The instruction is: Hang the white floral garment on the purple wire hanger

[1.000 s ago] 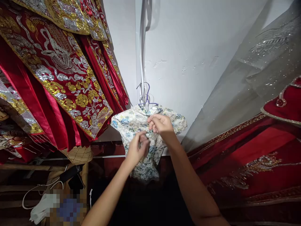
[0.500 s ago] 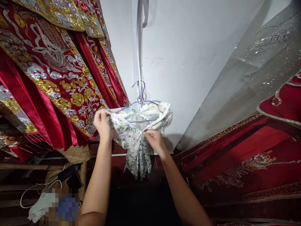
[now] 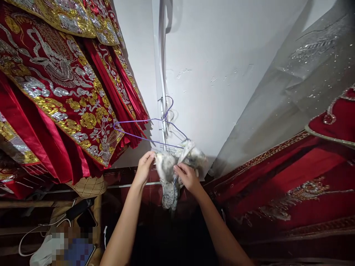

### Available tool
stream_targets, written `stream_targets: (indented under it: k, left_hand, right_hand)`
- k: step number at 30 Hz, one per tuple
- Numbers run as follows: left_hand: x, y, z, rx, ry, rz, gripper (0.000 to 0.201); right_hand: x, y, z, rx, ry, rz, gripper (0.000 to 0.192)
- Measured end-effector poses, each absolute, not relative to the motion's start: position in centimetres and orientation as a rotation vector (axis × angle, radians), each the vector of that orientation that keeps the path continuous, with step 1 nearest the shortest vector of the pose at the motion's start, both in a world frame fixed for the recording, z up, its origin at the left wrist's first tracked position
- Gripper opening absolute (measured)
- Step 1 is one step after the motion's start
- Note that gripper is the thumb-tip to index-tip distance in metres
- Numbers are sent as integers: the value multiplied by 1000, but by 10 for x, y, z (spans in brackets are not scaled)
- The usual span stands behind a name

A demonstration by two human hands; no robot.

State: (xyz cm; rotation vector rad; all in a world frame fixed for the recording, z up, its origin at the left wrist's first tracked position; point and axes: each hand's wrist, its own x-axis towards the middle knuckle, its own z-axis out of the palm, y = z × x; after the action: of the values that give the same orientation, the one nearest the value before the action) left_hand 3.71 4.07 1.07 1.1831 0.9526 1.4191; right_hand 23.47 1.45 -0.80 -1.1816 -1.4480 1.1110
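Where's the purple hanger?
In the head view, the purple hanger hangs left of centre, its left end before the red costume, its right in the patterned shirt.

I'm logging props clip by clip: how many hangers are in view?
1: the purple hanger, in front of the white wall, its left side bare, its right end covered by the light shirt. Others may be hidden.

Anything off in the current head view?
Yes: the purple hanger tilts, its picture-left end bare, while the floral garment bunches at its other end, held by the left hand and right hand. The white wall also has scattered marks, possibly chipped or peeling paint.
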Motion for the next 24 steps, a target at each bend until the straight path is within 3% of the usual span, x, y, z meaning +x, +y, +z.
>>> stream_targets:
  k: [4,8,12,17,21,24]
  left_hand:
    - [63,25,50,1677,869,1262,26]
    - [62,18,59,1795,893,1238,33]
    - [35,10,43,1845,911,811,43]
    - [2,-6,34,2122,1229,537,38]
    - [-28,-7,50,2348,1747,294,36]
    - [-48,-3,60,2427,1951,52,31]
  right_hand:
    - [227,18,4,-913,-1545,1325,43]
    - [230,23,31,-728,-1710,1514,43]
    - [247,42,71,-838,-1992,1141,21]
    - [246,104,71,-991,-1752,768,57]
    - [242,139,38,-1109,-1678,784,25]
    - [254,136,22,-1136,-1668,815,22]
